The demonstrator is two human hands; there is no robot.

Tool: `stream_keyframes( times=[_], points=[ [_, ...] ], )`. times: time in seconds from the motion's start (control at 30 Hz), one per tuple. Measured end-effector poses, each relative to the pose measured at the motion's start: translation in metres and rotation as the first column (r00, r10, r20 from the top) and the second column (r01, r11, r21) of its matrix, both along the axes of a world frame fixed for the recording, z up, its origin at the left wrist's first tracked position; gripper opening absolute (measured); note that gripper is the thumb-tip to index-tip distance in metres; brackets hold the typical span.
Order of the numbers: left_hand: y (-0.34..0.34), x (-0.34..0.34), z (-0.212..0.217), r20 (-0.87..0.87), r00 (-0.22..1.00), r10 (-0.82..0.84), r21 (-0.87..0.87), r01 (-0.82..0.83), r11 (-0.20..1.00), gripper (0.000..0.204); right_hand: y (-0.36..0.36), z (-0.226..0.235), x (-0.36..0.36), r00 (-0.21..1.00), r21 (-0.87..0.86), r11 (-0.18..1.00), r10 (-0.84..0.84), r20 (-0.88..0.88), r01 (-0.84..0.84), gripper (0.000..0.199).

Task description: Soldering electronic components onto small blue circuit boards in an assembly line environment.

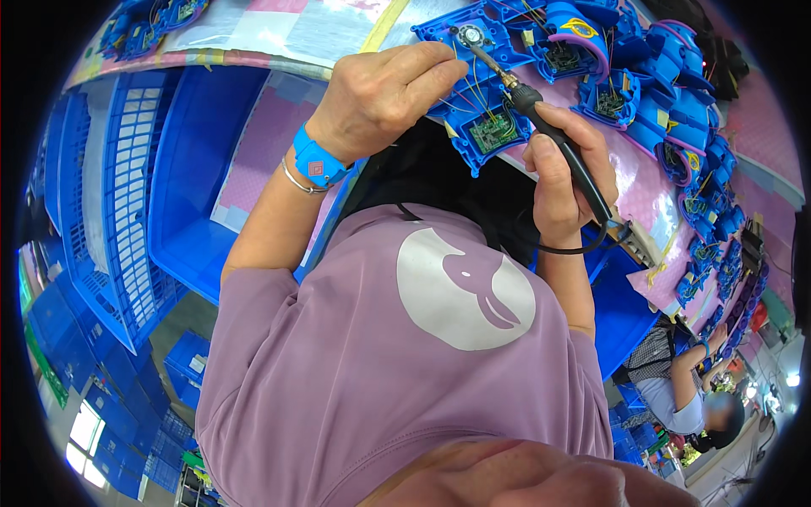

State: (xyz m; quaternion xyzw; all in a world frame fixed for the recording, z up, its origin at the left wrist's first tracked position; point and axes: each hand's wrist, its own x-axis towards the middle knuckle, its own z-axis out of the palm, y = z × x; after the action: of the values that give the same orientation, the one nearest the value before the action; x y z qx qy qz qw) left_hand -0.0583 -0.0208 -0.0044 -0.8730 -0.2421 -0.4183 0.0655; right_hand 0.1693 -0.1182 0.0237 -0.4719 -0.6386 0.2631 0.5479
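Note:
My right hand (568,160) is closed around the black handle of a soldering iron (527,98). Its metal tip points up and left, close to a small round speaker (470,35) in a blue plastic housing (435,30). Beside the tip, my left hand (380,91) pinches thumb and fingers together over the housing; what they hold is too small to make out. Thin wires run from near the speaker down to a green circuit board (495,133), which sits in the nearer blue shell (473,160) at the table's edge.
Many similar blue housings (655,76) with boards and wires crowd the table to the right. At left stand a blue bin (190,186) and a blue slotted crate (135,203). The iron's cord (570,251) loops below my right hand. Another person (680,397) sits at lower right.

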Motion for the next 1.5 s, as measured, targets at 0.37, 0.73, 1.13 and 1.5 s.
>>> stream_keyframes(
  times=[0.37,0.73,1.13,1.5],
  points=[
    [0.0,0.003,-0.001,0.035,0.999,0.001,-0.051,0.001,0.999,0.021,0.004,0.002,-0.003,1.0,-0.038,0.999,-0.006,0.006,0.007,0.028],
    [0.001,0.003,-0.002,0.03,1.0,0.002,-0.071,0.0,0.997,0.023,0.002,0.003,-0.002,0.999,-0.03,0.999,-0.022,0.034,0.023,0.029],
    [-0.001,0.004,-0.002,0.048,0.999,-0.001,-0.076,0.005,0.997,0.026,0.001,-0.004,0.006,1.0,0.067,0.997,0.023,0.016,-0.024,0.03],
    [-0.015,-0.002,0.008,0.291,0.956,-0.034,-0.393,0.153,0.907,0.022,0.0,-0.007,0.009,0.997,0.191,0.981,-0.025,-0.079,0.039,0.03]
  ],
)
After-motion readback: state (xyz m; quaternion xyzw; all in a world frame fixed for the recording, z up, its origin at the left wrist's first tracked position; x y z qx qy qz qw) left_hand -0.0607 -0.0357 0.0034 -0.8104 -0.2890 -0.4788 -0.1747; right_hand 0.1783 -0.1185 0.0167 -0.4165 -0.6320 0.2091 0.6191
